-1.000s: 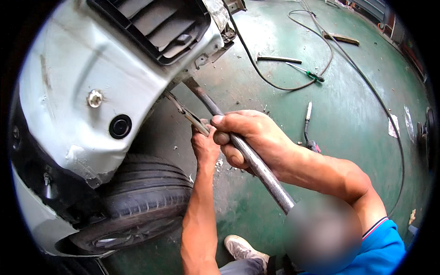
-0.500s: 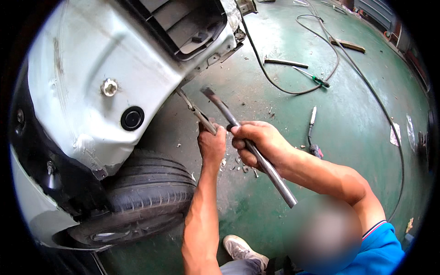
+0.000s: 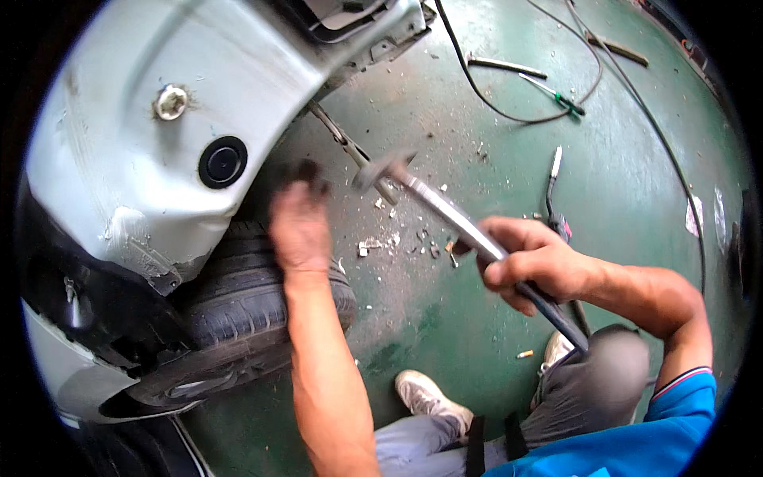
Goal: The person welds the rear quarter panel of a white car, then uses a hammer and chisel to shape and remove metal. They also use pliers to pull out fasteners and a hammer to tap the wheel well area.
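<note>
My right hand [image 3: 534, 258] is wrapped round the metal handle of a hammer [image 3: 453, 213]. The hammer's head lies in front of the lower part of slim metal pliers [image 3: 338, 137]; whether the two touch I cannot tell. Those pliers hang from the lower edge of a pale car body panel [image 3: 238, 87], with no hand on them. My left hand [image 3: 300, 226] is to the left of the pliers, above the tyre [image 3: 238, 298]. Motion smears its dark fingertips, so their pose is unclear.
Debris [image 3: 381, 240] litters the green floor below the pliers. Further right lie a green-handled screwdriver [image 3: 563, 101], a dark bar [image 3: 507, 67], a long cable [image 3: 675, 159] and a tool with a pale tip [image 3: 555, 167]. My shoe [image 3: 429, 397] is near the tyre.
My left hand has let go of the pliers and moved left, toward the tyre. My right hand has moved right and down with the hammer, and its head shows more plainly.
</note>
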